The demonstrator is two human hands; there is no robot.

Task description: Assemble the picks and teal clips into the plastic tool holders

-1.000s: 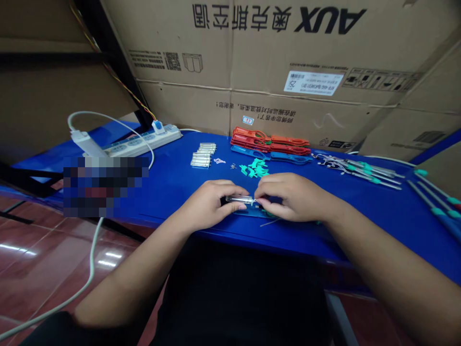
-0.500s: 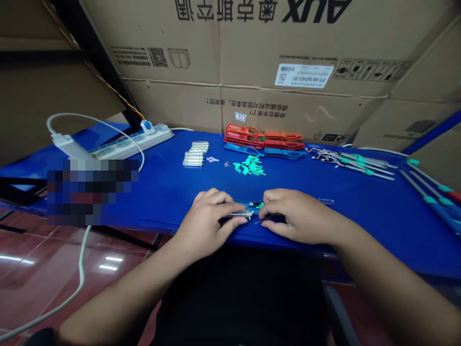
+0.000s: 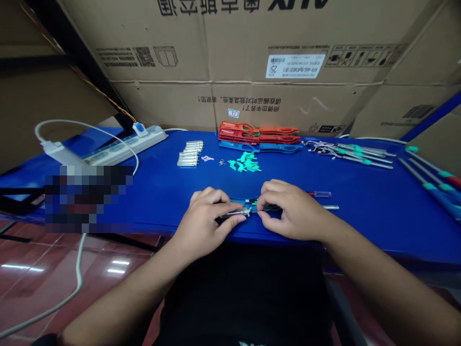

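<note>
My left hand pinches a small silvery cylinder between thumb and fingers. A white fitting shows at the cylinder's right end. From the other side my right hand has thumb and forefinger closed on a thin wire-like piece whose left end points at that fitting; whether they touch I cannot tell. Behind the fingers lies a blue plastic shell with dark and green wires, largely covered by my hands. A red and clear handle and a metal rod stick out past my right hand.
On the blue table lie silvery cylinders, green plastic pieces, red and blue shells and wired metal rods. A power strip with a cable stands at left. A cardboard wall closes off the back.
My right fingertips have shifted slightly and now pinch a thin piece by the cylinder's end. The red handle and rod show more beyond the right hand. The view has shifted slightly.
</note>
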